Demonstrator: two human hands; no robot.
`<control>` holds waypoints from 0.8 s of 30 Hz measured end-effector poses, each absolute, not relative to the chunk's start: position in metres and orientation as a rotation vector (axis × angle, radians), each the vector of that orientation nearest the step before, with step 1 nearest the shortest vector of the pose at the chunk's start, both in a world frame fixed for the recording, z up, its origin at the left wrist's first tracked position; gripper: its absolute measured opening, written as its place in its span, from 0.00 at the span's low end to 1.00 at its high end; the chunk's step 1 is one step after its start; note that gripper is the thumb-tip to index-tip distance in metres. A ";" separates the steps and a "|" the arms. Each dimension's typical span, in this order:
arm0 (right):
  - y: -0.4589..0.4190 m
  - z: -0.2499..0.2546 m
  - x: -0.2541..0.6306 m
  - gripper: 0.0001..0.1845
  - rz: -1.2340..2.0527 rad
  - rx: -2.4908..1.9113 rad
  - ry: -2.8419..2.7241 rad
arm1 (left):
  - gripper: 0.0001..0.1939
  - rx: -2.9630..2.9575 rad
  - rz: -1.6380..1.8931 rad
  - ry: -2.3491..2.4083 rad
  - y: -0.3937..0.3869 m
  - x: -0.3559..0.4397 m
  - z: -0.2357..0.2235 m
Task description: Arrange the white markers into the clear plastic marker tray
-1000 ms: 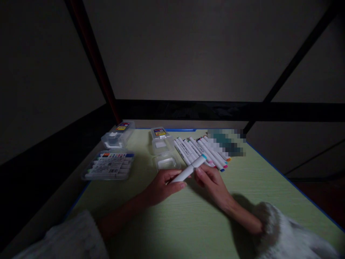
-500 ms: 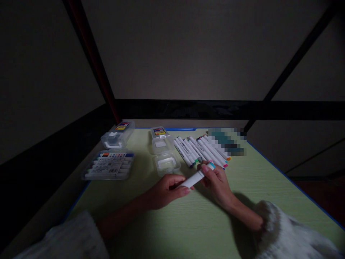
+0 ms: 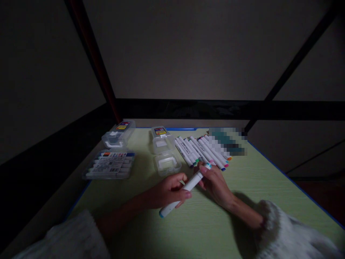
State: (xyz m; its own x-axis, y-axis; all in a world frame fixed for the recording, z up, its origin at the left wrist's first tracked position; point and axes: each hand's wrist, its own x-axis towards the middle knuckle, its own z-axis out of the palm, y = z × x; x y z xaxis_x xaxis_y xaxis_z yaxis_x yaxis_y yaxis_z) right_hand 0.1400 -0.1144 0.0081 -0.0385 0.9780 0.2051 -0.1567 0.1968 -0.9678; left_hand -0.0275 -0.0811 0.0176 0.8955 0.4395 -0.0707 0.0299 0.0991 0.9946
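Note:
A white marker [image 3: 192,182] with light blue ends slants between my two hands above the near part of the table. My left hand [image 3: 174,190] pinches its lower half, the thumb lying across the barrel. My right hand [image 3: 214,180] grips the upper end by its blue-tipped cap. Just beyond my right hand lies a row of white markers [image 3: 199,149] with caps of several colours, side by side on the table. An opened clear plastic box [image 3: 167,163] rests beyond my left hand, with its lid part [image 3: 161,138] behind it.
At the left, a clear case full of markers [image 3: 109,165] lies flat. Behind it stands another clear plastic box [image 3: 118,135] with a white latch. A blurred-out patch [image 3: 228,142] covers something at the back right. The pale green table [image 3: 242,176] has a blue edge.
The marker has turned steeper, and its lower blue end now shows below my left hand. My left fingers have shifted along the barrel. The boxes and other markers stay put.

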 end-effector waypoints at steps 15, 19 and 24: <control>-0.115 0.009 0.137 0.32 1.283 -1.027 -1.375 | 0.10 1.705 0.269 0.453 -0.091 -0.026 0.033; -0.115 0.008 0.136 0.30 1.371 -0.990 -1.347 | 0.08 1.717 0.279 0.449 -0.093 -0.025 0.034; -0.115 0.005 0.136 0.30 1.436 -0.953 -1.324 | 0.07 1.737 0.251 0.451 -0.095 -0.025 0.036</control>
State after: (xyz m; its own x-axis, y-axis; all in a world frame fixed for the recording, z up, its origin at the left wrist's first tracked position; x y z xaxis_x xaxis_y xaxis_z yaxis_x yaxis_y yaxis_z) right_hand 0.1359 -0.1148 0.0049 -0.2651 0.9630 0.0480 -0.1260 0.0148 -0.9919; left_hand -0.0255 -0.0955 0.0361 0.8995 0.4301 -0.0766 0.1607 -0.1626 0.9735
